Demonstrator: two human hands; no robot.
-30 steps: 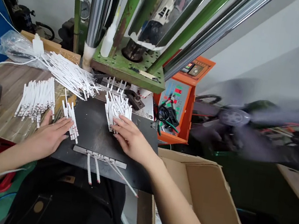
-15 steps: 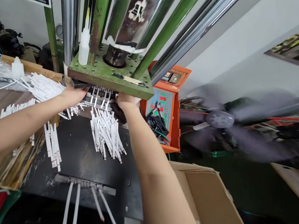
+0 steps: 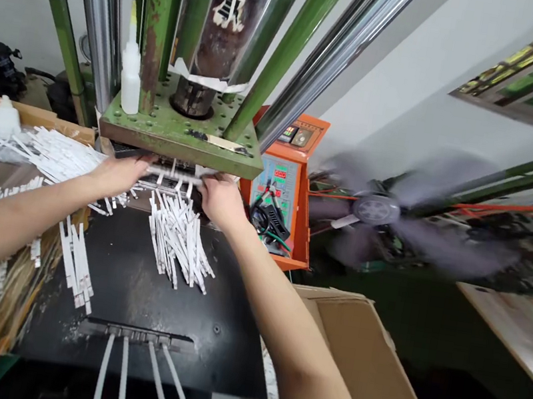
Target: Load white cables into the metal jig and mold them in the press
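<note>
Under the green press plate (image 3: 182, 142), my left hand (image 3: 121, 175) and my right hand (image 3: 220, 199) close on opposite ends of a narrow metal bar (image 3: 174, 175). White strips stick out toward me from below the bar. Both hands' fingertips are partly hidden at the press. Just in front of them lies a loose pile of white strips (image 3: 179, 240) on the black work surface (image 3: 130, 292). Nearer to me, a second slotted metal bar (image 3: 138, 336) lies on that surface, with several white strips (image 3: 122, 372) running from it over the front edge.
More white strips (image 3: 77, 264) lie at the left, with a bundle (image 3: 58, 153) behind my left forearm. A white dropper bottle (image 3: 130, 80) stands on the press plate. At the right are an orange control box (image 3: 303, 225), an open cardboard box (image 3: 363, 356) and a spinning fan (image 3: 376, 209).
Both hands have drawn slightly toward me from under the press plate, and the bar between them now shows more. The whole view has shifted a little.
</note>
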